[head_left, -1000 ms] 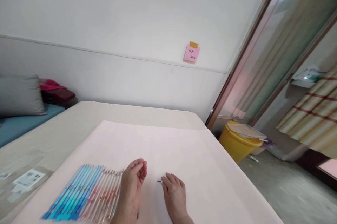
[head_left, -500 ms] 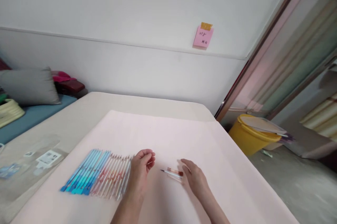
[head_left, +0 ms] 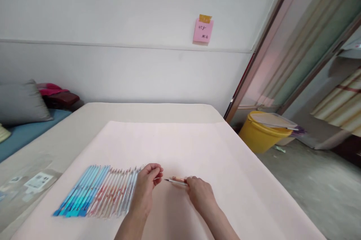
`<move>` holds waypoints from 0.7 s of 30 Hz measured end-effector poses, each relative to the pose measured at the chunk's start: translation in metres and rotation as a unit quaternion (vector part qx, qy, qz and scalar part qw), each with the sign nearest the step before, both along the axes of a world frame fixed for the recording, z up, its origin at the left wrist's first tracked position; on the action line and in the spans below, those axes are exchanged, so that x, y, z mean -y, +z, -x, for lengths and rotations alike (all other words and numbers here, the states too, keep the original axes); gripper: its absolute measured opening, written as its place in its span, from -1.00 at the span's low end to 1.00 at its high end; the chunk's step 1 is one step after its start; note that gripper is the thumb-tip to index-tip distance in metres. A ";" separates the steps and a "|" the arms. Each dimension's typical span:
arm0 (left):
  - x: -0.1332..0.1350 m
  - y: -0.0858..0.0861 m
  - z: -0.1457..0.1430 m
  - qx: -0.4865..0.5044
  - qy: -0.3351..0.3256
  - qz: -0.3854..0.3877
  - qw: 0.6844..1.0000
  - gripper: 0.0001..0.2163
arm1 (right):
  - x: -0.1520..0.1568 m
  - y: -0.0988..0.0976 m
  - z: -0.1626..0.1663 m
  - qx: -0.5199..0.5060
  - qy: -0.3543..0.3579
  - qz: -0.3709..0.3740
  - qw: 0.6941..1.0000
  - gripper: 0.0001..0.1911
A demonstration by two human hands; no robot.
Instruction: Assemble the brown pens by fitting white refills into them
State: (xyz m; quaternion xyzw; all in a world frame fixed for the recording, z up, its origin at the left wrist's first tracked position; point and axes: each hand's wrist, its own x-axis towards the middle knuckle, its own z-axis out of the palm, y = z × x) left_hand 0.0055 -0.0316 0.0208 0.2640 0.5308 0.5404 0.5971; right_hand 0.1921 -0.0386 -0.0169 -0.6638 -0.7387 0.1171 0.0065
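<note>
My right hand (head_left: 199, 192) has its fingers closed at the right end of a slim pen (head_left: 176, 182) with a white barrel and dark tip. Right beside that pen lies an orange-brown piece (head_left: 178, 179), partly under the fingertips. My left hand (head_left: 146, 183) is loosely curled, thumb against the fingers, and nothing shows in it. Under and left of it, a row of pens lies side by side: blue pens (head_left: 83, 191) at the left, then pale pens with reddish markings (head_left: 109, 193), their right edge hidden by my left hand.
A pink sheet (head_left: 225, 164) covers much of the cream table (head_left: 149, 112). Clear plastic packaging with a white label (head_left: 38, 180) lies at the left. A yellow bin (head_left: 258, 132) stands on the floor at the right. A pink note (head_left: 203, 30) is taped to the wall.
My right hand has moved in to the pen and closed its fingers at the pen's right end. My left hand stays curled beside the row. The view has shifted slightly right.
</note>
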 end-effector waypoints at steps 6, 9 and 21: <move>-0.001 0.003 0.001 -0.056 -0.026 -0.020 0.998 -0.82 | 0.001 -0.005 0.002 0.012 0.023 0.003 1.000 -0.79; -0.002 0.001 0.000 -0.020 -0.039 -0.009 0.999 -0.86 | 0.001 -0.003 0.003 0.015 0.021 -0.001 1.000 -0.77; 0.045 -0.045 -0.060 0.177 0.098 0.217 0.955 -0.87 | 0.004 -0.003 0.011 0.002 0.036 -0.005 0.999 -0.66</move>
